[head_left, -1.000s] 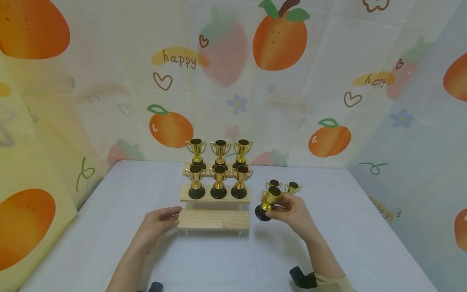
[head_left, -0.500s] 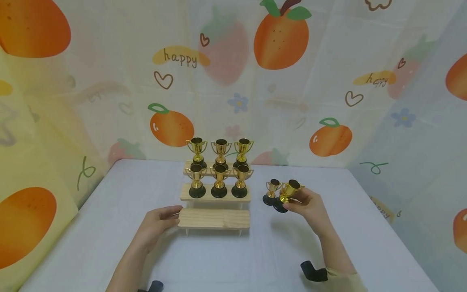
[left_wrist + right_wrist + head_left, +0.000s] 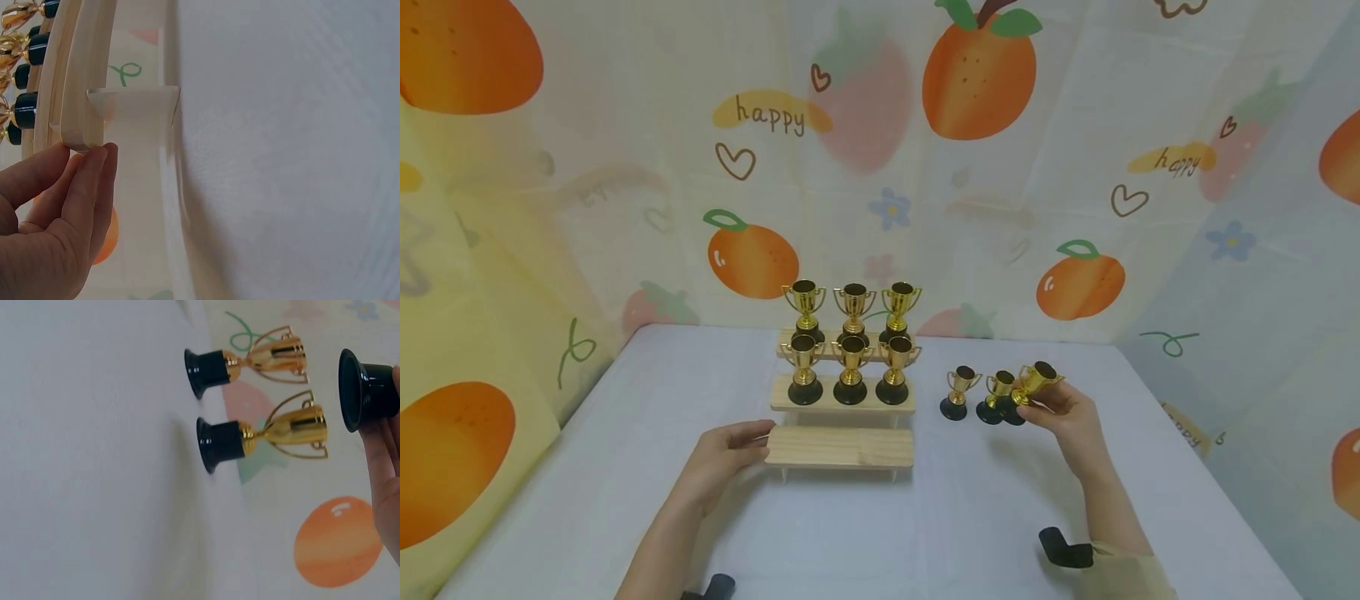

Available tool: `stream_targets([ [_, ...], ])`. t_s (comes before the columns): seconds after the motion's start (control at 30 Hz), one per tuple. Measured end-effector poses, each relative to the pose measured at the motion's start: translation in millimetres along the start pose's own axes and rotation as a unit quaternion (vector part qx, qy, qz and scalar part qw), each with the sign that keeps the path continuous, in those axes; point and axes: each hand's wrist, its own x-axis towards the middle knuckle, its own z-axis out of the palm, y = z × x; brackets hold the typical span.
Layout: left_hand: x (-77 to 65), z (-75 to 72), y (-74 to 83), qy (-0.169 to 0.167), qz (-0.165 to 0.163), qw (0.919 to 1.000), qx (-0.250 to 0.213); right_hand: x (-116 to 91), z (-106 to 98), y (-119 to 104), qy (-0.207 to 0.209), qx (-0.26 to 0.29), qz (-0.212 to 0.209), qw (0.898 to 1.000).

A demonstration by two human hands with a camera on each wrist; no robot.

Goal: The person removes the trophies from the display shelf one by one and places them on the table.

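My right hand (image 3: 1071, 425) holds a small gold trophy cup (image 3: 1036, 379) with a black base, tilted to the right. In the right wrist view that base (image 3: 369, 390) hangs clear of the table, and the cup part is out of frame. Just left of it two more trophies, one (image 3: 958, 392) and another (image 3: 997, 392), stand upright on the table. With thumb and fingertips my left hand (image 3: 718, 467) pinches the left end of the front wooden shelf (image 3: 838, 447); the left wrist view shows the fingers (image 3: 94, 181) at its corner.
Behind the front shelf, the middle shelf (image 3: 782, 398) and the back shelf (image 3: 784, 337) each carry a row of three trophies. A white cloth covers the table (image 3: 850, 542). A fruit-patterned curtain (image 3: 662, 83) hangs around the back and sides.
My right hand has carried its trophy rightward, from in front of the two standing trophies to their right side, uncovering both. My left hand stays at the shelf's end.
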Motion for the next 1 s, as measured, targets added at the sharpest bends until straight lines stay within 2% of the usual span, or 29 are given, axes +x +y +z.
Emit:
stream_targets([
  [0.23,0.2,0.3,-0.7,0.002,-0.002,1.0000,-0.002,4.0,-12.4,11.0,0.019,-0.015,0.017,1.000],
  [0.67,0.5,0.1,-0.9,-0.004,0.005,0.9999,-0.014,9.8,-19.0,23.1,0.040,0.007,0.049,0.998],
  [1.0,-1.9,0.9,-0.1,0.002,0.003,1.0000,-0.003,20.5,-22.3,44.0,0.029,-0.006,0.090,0.996],
])
